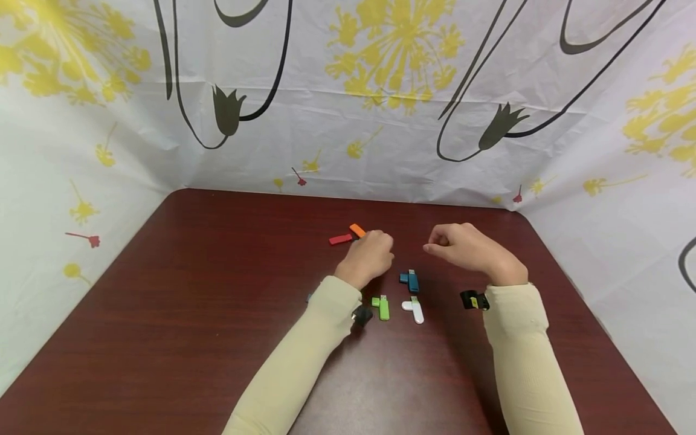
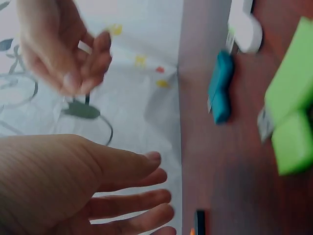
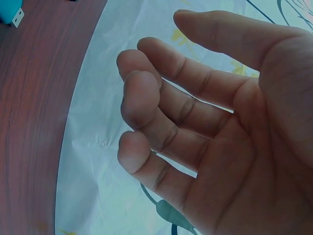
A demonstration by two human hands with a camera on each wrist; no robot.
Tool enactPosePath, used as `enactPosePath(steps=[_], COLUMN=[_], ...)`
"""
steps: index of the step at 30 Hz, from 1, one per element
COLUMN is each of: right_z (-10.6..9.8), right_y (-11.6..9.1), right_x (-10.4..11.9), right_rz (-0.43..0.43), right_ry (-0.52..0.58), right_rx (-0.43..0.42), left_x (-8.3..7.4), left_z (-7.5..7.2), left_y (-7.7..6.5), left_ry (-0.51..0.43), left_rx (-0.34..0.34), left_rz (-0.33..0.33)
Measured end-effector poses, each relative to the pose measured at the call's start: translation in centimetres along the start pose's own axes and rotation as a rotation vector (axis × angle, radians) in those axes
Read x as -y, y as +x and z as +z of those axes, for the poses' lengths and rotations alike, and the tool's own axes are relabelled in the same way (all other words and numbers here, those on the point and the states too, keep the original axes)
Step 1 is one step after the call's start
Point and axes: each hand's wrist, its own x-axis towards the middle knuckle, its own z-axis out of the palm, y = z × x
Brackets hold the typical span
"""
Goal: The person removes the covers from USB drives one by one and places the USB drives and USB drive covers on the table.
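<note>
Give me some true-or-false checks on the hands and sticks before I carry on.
1. The right hand holds nothing. True.
2. The left hand grips the white stick. False: that hand holds nothing, and the white stick lies on the table.
3. In the head view, the teal stick lies above the white stick. True.
4. In the head view, the red stick lies right of the orange stick. False: it lies to the left.
5. In the head view, a green stick lies left of the white stick. True.
</note>
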Motion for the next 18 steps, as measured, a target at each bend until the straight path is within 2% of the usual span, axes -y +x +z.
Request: enactPosePath(steps=[4, 9, 13, 18], right_z=[0.1, 0.0, 0.0, 0.0], right_y=[0.1, 0.0, -0.1, 0.0], right_x=[0.0, 0.0, -0.1, -0.1], right_rz=[0.004, 0.001, 0.004, 0.007], right_ry=[0.0, -0.006, -0.004, -0.001], right_rx=[0.006, 0.008, 0.011, 0.013], left_x=[1.9, 3.9, 4.5, 4.6], left_z=[-0.5, -0.6, -0.5, -0.4], left_y=[0.1, 0.1, 0.2, 0.3], left_ry=[-0.007, -0.058, -0.068, -0.058], left_rx=[-0.023, 0.008, 0.037, 0.039], left_rz=[-0.054, -0.131, -0.168, -0.176])
